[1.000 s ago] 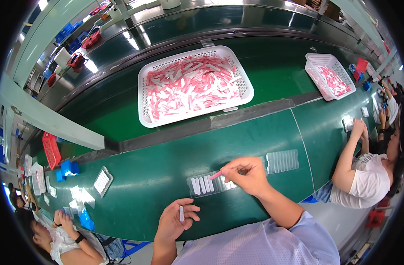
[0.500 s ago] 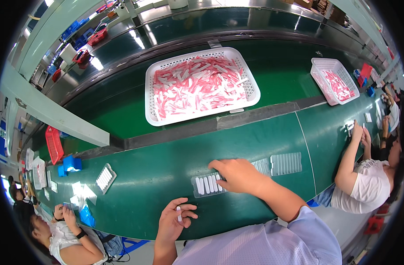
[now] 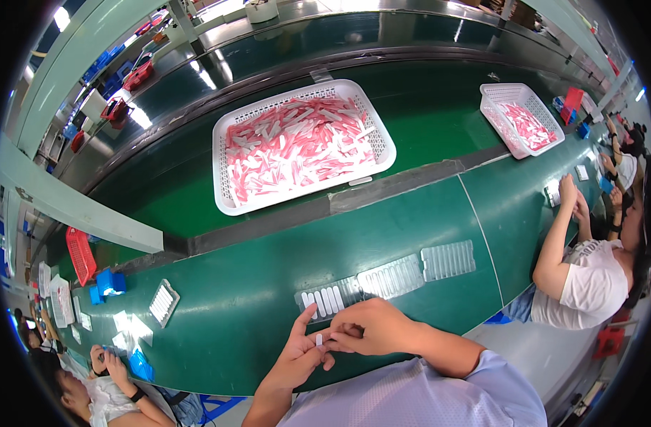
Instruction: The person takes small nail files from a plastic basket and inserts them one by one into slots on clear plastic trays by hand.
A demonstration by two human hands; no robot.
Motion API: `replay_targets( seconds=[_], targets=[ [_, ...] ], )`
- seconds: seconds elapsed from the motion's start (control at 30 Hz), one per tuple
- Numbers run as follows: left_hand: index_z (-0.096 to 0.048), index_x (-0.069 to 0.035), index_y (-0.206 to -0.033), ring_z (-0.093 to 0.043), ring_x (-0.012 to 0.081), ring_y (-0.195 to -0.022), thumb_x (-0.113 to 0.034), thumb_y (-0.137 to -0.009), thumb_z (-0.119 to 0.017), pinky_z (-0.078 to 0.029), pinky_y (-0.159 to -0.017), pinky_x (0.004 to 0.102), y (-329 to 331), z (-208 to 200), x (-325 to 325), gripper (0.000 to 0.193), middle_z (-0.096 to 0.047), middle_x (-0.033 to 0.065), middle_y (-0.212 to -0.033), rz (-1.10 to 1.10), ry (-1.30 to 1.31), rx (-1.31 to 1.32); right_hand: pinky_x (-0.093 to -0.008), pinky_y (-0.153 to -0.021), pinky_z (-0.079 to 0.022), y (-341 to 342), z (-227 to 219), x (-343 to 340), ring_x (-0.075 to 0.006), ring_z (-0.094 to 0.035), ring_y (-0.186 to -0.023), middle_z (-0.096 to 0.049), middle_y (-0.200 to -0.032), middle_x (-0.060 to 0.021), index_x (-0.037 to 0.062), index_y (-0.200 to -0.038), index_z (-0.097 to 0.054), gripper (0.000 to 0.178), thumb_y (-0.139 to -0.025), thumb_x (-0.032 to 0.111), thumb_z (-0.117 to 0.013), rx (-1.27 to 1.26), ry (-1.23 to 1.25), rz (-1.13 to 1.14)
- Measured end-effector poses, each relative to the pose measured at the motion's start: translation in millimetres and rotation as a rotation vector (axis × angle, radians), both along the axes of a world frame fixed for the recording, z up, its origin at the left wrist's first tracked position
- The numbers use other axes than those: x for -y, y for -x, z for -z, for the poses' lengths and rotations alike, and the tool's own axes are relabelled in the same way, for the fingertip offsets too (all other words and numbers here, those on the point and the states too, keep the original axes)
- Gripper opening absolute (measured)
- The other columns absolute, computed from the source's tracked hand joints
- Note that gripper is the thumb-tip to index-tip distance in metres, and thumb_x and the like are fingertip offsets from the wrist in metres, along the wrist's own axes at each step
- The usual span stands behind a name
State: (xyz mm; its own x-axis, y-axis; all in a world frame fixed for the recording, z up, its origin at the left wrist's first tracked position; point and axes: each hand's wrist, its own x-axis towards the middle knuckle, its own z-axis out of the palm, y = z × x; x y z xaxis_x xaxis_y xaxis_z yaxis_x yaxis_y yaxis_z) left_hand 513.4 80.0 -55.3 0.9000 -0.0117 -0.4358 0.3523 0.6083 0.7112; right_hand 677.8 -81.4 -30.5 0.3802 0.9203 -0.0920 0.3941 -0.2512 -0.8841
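My left hand has its index finger raised and holds a small white stick between its other fingers. Against those fingers, my right hand is closed in a pinch, its fingertips by the stick; whatever it may hold is hidden. Just beyond both hands lies a clear ribbed plastic tray, with several white sticks side by side in its left part. A second clear tray adjoins it on the right, and a third lies further right.
A large white basket heaped with pink and white sticks stands beyond a dark ledge. A smaller white basket is far right. Left lie a filled tray and blue boxes. People sit at both sides; a pale post slants in.
My right hand has left the tray and come back to meet my left hand. The sticks in the tray now show uncovered. The whole view has shifted slightly.
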Motion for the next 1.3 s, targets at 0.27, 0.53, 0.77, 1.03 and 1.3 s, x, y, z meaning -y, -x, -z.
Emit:
replay_targets(
  seconds=[0.27,0.53,0.77,1.03,1.3],
  targets=[
    [0.053,-0.009,-0.141,-0.066,0.0224,-0.084,0.011,-0.099,-0.040,-0.053,-0.091,0.0331,-8.7,1.9,20.8,0.104,-0.058,0.0206,-0.139,0.283,-0.852,0.342,-0.0360,-0.057,-0.052,10.3,-2.1,8.2,-0.0236,-0.069,-0.060,-0.070,-0.067,-0.0038,0.0088,-0.083,-0.067,0.032,-0.090,0.039,-0.078,0.042,0.155,0.069],
    [0.005,0.006,-0.160,-0.070,0.0366,-0.110,0.003,-0.095,-0.060,-0.057,-0.083,0.0363,-2.0,-19.1,4.7,0.092,-0.042,0.0287,-0.159,0.365,-1.195,0.183,-0.0330,-0.059,-0.052,9.8,-4.2,2.8,-0.0186,-0.071,-0.064,-0.074,-0.076,-0.0069,0.0060,-0.099,-0.074,0.015,-0.099,0.020,-0.068,-0.316,-0.035,0.078],
    [-0.053,-0.001,-0.145,-0.055,0.0400,-0.134,-0.018,-0.090,-0.076,-0.048,-0.102,0.0458,-12.2,-8.3,-29.6,0.062,-0.050,0.0205,-0.154,-0.091,-1.733,0.387,-0.0215,-0.052,-0.043,-33.9,18.4,17.9,-0.0048,-0.058,-0.060,-0.074,-0.074,-0.0060,0.0005,-0.107,-0.077,0.016,-0.102,0.012,-0.067,-0.584,-0.507,0.612],
    [-0.071,-0.017,-0.133,-0.032,0.0422,-0.151,-0.022,-0.088,-0.076,-0.025,-0.116,0.0544,-8.6,8.3,-25.1,0.045,-0.042,0.0183,-0.162,0.149,-1.749,0.175,-0.0204,-0.051,-0.039,-37.4,1.2,22.8,-0.0029,-0.052,-0.057,-0.074,-0.074,-0.0050,-0.0002,-0.106,-0.078,0.019,-0.102,0.015,-0.068,-0.607,-0.495,0.645],
    [-0.070,-0.017,-0.135,-0.033,0.0421,-0.150,-0.023,-0.088,-0.075,-0.025,-0.113,0.0533,-6.8,8.7,-18.7,0.047,-0.041,0.0209,-0.162,0.157,-1.781,0.142,-0.0346,-0.053,-0.043,-34.1,15.0,23.0,-0.0206,-0.055,-0.055,-0.062,-0.061,0.0005,0.0105,-0.099,-0.081,0.013,-0.087,0.014,-0.077,0.803,-0.290,0.225]
  ],
)
